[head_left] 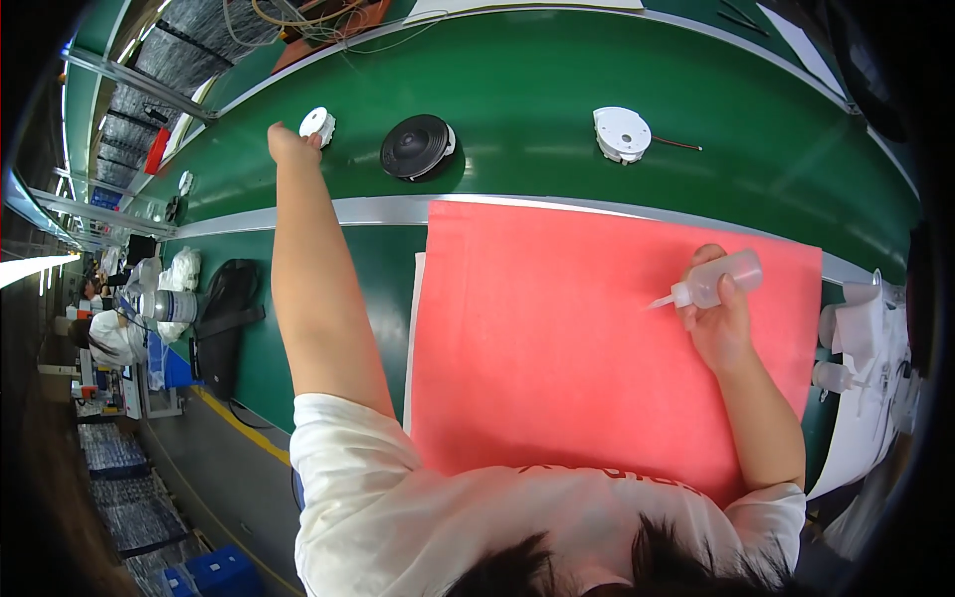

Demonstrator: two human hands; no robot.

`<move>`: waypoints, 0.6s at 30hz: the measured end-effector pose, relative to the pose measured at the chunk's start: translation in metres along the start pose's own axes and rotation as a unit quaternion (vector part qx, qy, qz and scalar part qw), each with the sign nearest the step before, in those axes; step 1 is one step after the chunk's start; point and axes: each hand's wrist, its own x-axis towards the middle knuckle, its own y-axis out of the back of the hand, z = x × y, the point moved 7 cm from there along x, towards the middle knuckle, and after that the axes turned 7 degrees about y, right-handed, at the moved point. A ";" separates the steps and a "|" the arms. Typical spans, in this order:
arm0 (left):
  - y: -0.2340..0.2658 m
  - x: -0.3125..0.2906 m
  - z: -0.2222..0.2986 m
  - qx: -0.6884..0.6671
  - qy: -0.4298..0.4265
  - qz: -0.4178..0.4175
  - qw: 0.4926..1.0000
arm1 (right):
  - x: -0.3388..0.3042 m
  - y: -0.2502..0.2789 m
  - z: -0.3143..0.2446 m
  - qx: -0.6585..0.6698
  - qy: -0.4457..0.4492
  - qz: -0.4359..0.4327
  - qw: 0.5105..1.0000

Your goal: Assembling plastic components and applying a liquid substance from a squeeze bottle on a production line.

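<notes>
My left arm stretches far across to the green belt, where my left hand (294, 145) has its fingers closed at the near edge of a small round white plastic part (319, 123); some fingers are hidden behind the hand. Over the pink mat (557, 338), my right hand (720, 323) grips a translucent squeeze bottle (724, 280). The bottle lies tilted almost level, its thin nozzle pointing left. A round black part (417, 147) with a white rim sits on the belt right of my left hand. Farther right lies another white part (624, 134) with a short dark wire.
A metal rail (383, 210) runs between belt and bench. On the bench at left are a black bag (228, 318) and a large clear plastic bottle (170, 305). Small bottles (832, 376) and white sheeting stand at the right edge. A person (114, 338) works farther left.
</notes>
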 end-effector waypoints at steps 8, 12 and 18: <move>-0.018 -0.003 -0.017 -0.273 0.163 -0.136 0.938 | -0.003 -0.003 -0.003 -0.035 -0.009 -0.006 0.999; -0.013 0.015 -0.047 -0.263 0.179 -0.128 0.940 | -0.003 -0.004 0.004 -0.036 -0.013 -0.003 0.999; -0.027 0.007 -0.042 -0.254 0.215 -0.209 0.919 | -0.001 -0.009 0.006 -0.032 -0.020 -0.001 0.999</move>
